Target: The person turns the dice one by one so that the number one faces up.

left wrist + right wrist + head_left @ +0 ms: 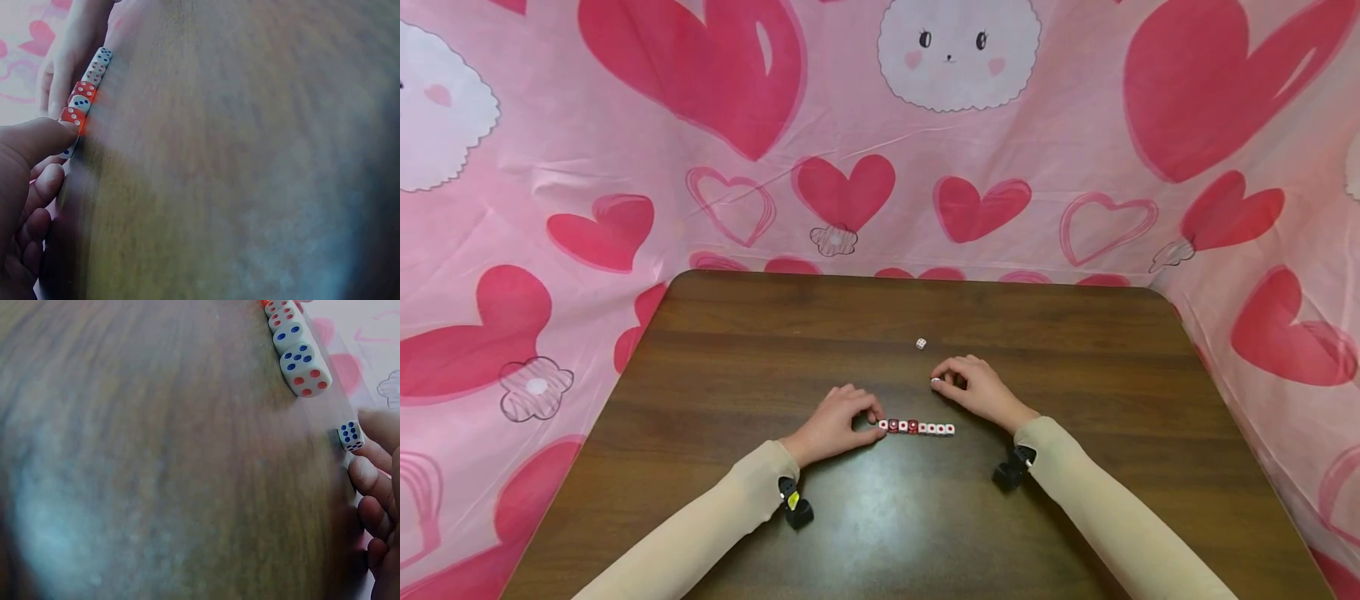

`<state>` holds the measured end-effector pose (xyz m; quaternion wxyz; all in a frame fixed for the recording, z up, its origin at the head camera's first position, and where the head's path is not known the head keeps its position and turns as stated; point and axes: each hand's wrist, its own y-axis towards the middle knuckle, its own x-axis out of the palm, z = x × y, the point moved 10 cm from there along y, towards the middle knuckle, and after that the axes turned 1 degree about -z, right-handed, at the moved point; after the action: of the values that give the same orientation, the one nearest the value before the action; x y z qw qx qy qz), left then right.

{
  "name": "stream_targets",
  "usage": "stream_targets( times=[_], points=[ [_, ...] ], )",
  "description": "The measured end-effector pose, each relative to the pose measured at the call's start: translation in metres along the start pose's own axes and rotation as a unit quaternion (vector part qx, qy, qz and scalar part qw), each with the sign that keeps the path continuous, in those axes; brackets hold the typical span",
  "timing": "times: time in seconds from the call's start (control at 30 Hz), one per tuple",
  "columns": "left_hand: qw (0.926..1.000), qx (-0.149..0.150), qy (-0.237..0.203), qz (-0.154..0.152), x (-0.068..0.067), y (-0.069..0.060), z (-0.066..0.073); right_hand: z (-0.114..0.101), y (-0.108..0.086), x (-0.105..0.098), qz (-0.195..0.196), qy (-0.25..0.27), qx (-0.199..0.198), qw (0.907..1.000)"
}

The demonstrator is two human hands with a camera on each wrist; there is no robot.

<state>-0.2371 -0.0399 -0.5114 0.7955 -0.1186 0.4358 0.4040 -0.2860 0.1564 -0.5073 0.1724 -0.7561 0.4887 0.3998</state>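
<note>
A straight row of dice (922,427) lies across the middle of the table, mostly white with two red ones in its left half. At the row's left end, the thumb and index finger of my left hand (833,423) pinch a white die (883,425); in the left wrist view the thumb partly covers this end, beside a red die (73,116). Behind the row's right end, my right hand (981,390) pinches another white die (351,435) between thumb and index finger, apart from the row. The row's right-end die (306,370) shows blue and red pips.
One loose white die (921,343) lies farther back on the brown wooden table (760,333). Pink cloth with hearts (846,187) hangs behind the table and along both sides. A dark strap end (1009,475) dangles from each sleeve.
</note>
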Motion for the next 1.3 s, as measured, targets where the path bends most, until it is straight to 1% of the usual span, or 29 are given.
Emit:
stream_targets(
  times=[0.23, 0.5, 0.67, 0.87, 1.1, 1.3],
  points=[
    [1.0000, 0.004, 0.001, 0.003, -0.001, 0.000, 0.001, 0.003, 0.000, 0.002, -0.007, 0.009, 0.003, 0.9999],
    [1.0000, 0.005, 0.001, 0.007, -0.001, 0.001, 0.001, 0.004, 0.000, 0.000, -0.006, 0.000, -0.001, 1.0000],
    [0.9999, 0.006, 0.001, 0.010, -0.001, 0.001, 0.002, 0.002, -0.004, 0.000, -0.009, -0.001, -0.003, 0.9999],
    [0.9999, 0.007, 0.000, 0.011, -0.002, 0.000, 0.003, -0.002, -0.014, -0.003, -0.010, -0.013, -0.021, 0.9997],
    [0.9999, 0.005, 0.003, 0.010, -0.002, 0.000, 0.003, -0.005, -0.031, -0.005, -0.016, -0.025, -0.033, 0.9990],
    [0.9999, 0.004, 0.005, 0.010, 0.000, 0.000, 0.001, -0.006, -0.048, -0.006, -0.020, -0.030, -0.024, 0.9991]
  ],
)
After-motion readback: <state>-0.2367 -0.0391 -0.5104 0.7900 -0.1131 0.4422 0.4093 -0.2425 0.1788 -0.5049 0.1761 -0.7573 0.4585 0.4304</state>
